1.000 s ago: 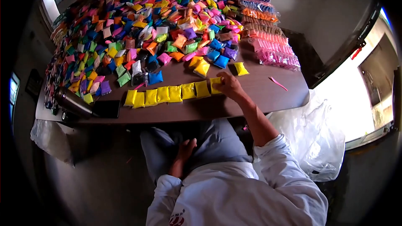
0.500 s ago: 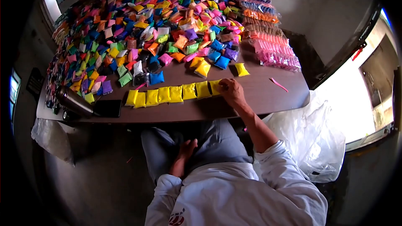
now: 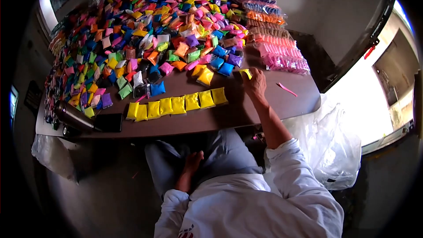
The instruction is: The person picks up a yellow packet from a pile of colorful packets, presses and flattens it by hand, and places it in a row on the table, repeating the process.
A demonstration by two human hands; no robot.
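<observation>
My right hand (image 3: 254,83) is over the table with its fingers closed on a small yellow packet (image 3: 245,74), partly hidden behind the fingers. To the left and nearer the edge, several yellow packets (image 3: 178,105) lie side by side in a slightly curved row. Two more yellow packets (image 3: 205,77) rest between that row and the big pile, one overlapping the other. My left hand (image 3: 192,161) lies on my lap between the thighs, fingers curled, with nothing visible in it.
A large heap of multicoloured packets (image 3: 145,35) covers the table's left and back. Bundled clear bags of packets (image 3: 282,53) are stacked at the back right. A steel flask (image 3: 75,115) and a black phone (image 3: 109,122) lie front left; a pink strip (image 3: 287,89) lies at right.
My right hand has moved from the right end of the yellow row, leaving a packet there, to the separate yellow packet farther back and gripped it. My left hand stays on the lap.
</observation>
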